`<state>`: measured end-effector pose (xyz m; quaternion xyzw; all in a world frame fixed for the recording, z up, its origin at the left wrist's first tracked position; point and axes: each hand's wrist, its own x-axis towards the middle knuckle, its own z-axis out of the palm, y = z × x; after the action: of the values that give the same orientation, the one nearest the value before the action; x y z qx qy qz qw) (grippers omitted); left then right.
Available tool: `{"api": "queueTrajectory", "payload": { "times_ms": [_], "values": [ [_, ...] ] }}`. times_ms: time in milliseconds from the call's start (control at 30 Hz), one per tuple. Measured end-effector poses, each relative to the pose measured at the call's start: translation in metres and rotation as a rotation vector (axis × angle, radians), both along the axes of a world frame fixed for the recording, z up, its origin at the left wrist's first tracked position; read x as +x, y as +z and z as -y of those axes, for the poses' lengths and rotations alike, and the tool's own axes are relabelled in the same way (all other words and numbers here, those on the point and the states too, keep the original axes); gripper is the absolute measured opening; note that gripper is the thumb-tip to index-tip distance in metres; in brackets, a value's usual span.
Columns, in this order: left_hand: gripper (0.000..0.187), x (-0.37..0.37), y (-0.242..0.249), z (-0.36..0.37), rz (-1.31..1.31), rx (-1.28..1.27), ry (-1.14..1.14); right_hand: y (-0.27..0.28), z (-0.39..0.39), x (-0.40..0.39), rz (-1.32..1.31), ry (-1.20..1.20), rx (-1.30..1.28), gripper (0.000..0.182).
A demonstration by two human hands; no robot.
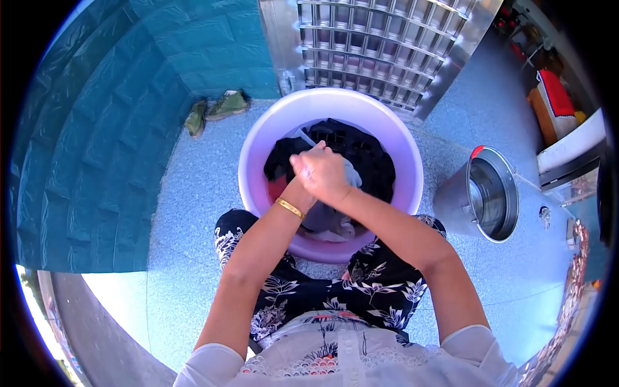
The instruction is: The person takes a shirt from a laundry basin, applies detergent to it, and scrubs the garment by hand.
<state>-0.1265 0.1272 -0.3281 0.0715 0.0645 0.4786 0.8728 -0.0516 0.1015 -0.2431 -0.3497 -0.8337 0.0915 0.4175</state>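
Note:
Over a large pale purple tub (256,132), my right hand (327,175) is closed across my left hand (304,180), which is largely hidden. The two are pressed together, and whatever they may hold does not show clearly. A gold bangle (290,208) circles my left wrist. Grey cloth (352,175) shows just beside and beneath the hands. Dark clothes (371,155) lie wet in the tub, with a red piece (276,187) at its left side. Pale, greyish fabric (329,226) is at the near side.
To the right stands a metal bucket (454,193) with water in it. A metal lattice door (380,48) rises behind the tub. Green shoes (227,105) rest by the blue-green covered wall (97,148). My knees, in floral trousers (393,258), flank the tub's near side.

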Motion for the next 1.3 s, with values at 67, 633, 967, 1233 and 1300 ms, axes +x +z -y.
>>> {"api": "queueTrajectory", "payload": {
  "times_ms": [67,633,967,1233,1300],
  "values": [
    [0.017,0.017,0.023,0.001,-0.487,-0.219,0.133,-0.003,-0.035,0.016,-0.076,-0.081,-0.056,0.030],
    [0.045,-0.011,0.053,0.003,-1.472,0.501,-0.052,0.059,-0.071,0.110,-0.619,0.245,-1.065,0.047],
    [0.039,-0.005,0.077,0.006,-0.310,0.030,0.478,0.013,-0.109,0.121,-1.328,0.220,-1.125,0.033],
    [0.017,-0.021,0.018,-0.020,-0.129,0.145,0.298,0.020,0.015,0.007,-0.126,0.331,-0.086,0.015],
    [0.016,-0.017,0.005,-0.018,0.001,0.229,0.223,0.002,-0.004,0.005,-0.156,0.172,-0.002,0.018]
  ]
}}
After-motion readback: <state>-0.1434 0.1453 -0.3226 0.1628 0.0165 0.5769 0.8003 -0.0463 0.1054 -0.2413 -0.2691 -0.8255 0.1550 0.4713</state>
